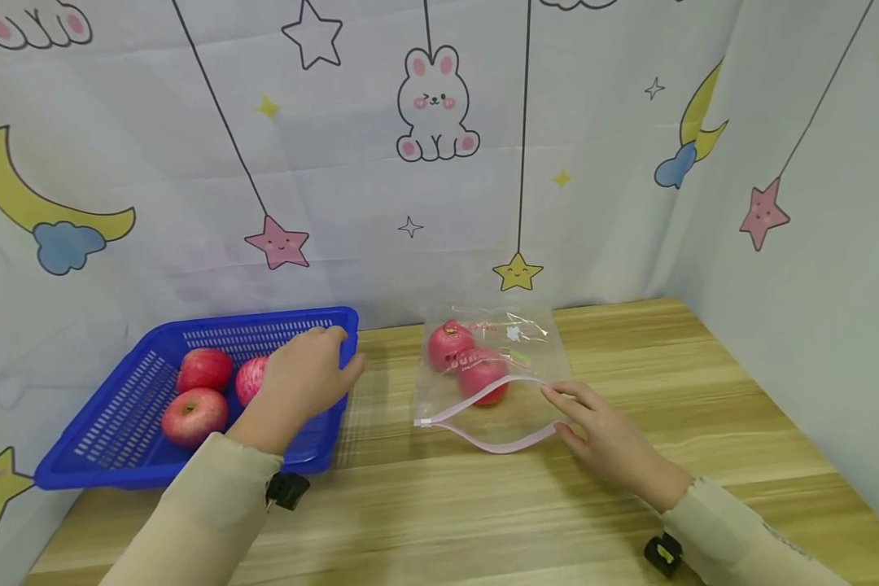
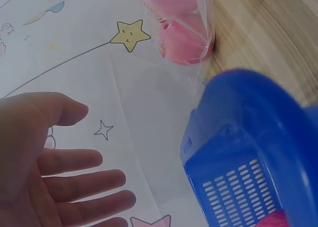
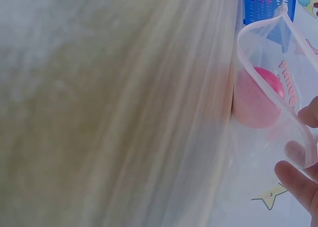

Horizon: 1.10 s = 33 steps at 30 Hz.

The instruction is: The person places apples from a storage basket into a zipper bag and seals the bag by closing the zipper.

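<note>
My left hand (image 1: 303, 378) hovers above the right part of the blue basket (image 1: 91, 472), its fingers extended and nothing between them in the left wrist view. In the basket lie red apples (image 1: 194, 417), one partly hidden by that hand. To the right, a clear zip bag (image 1: 535, 411) with a pink-edged mouth lies on the table, its mouth spread apart. Two red apples (image 1: 483, 376) sit inside it. With fingers and thumb, my right hand (image 1: 615, 443) holds the bag's mouth at its right side; a fingertip (image 3: 295, 151) shows through the plastic.
A wooden table (image 1: 439, 505) carries the basket and bag. Behind and beside it hangs a white curtain (image 1: 381, 187) printed with rabbits, stars and moons. Black wrist cameras (image 1: 662, 555) are strapped at both sleeves.
</note>
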Available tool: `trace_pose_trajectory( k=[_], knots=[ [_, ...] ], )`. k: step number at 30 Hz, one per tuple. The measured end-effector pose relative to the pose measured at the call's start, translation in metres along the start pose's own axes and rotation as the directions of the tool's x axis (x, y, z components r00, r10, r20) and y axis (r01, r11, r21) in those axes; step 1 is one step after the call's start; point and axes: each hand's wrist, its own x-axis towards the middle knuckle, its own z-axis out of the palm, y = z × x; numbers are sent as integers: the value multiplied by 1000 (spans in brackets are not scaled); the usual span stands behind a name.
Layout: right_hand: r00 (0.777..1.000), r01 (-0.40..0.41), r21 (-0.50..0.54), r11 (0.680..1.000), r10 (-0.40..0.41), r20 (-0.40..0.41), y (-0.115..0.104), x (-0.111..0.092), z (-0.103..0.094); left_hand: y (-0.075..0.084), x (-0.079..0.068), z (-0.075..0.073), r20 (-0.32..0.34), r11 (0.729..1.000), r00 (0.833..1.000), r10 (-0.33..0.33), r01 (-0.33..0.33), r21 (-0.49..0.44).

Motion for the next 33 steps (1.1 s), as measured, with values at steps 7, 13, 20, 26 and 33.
trace_pose_trajectory(
  k=[7,13,20,26,33],
  knots=[
    [1000,0,-6,1000,0,3,0,0,0,-10,4,-4,-9,1000,1000,-13,13,-6],
    [1000,3,-6,1000,-3,5,0,0,-1,-18,5,-6,-5,1000,1000,-25,25,-1],
    [1000,-8,4,1000,8,23,0,0,-1,-23,7,-10,32,999,998,-55,55,2],
    [999,-17,5,1000,17,32,0,0,-2,-29,11,-12,53,996,995,-85,85,-1],
    [999,-17,0,1000,17,29,0,0,-2,-34,14,-17,80,993,990,-116,116,-7]
  ],
)
